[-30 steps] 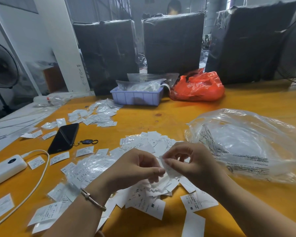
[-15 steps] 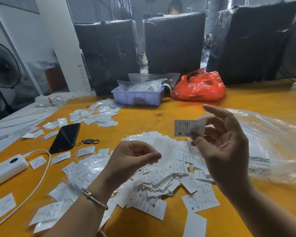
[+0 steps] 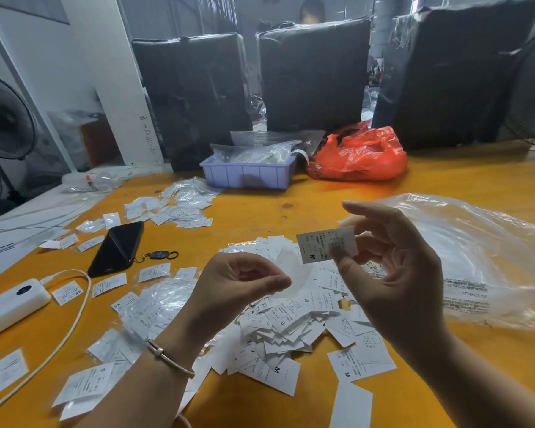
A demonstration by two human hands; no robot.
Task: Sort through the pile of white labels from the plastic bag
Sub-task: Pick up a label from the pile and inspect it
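A: Right hand (image 3: 393, 273)?
B: Raised above the table, palm toward the camera. One white label (image 3: 326, 247) pinched between thumb and fingers, held up flat, marked "M", small print not legible.

A: Left hand (image 3: 238, 288)?
B: Lower, just left of the right, apart from it. Fingers curled in toward the thumb. Something pale and blurred at the fingertips; cannot tell whether held. Thin bracelet (image 3: 170, 358) on the wrist.

A: Below the hands?
B: Loose pile of white labels (image 3: 284, 322) on the orange table (image 3: 445, 180), directly under both hands. Letters "S" and "M" readable on several. Crumpled clear wrappers (image 3: 155, 301) along the left side of the pile.

A: Bag?
B: Clear plastic bag (image 3: 476, 257) lying right of the pile, behind the right hand, printed warning text along its near edge.

A: Further out?
B: Left: black phone (image 3: 116, 248) with key fob (image 3: 159, 255) beside it, white power bank (image 3: 10, 304) with cable, scattered single labels. Far side: second small heap of labels (image 3: 179, 208), lilac tray (image 3: 247, 174) holding clear bags, red bag (image 3: 359, 156) just right of the tray. Three black-wrapped bundles (image 3: 312, 75) upright behind the table. Fan (image 3: 3, 118) at far left.
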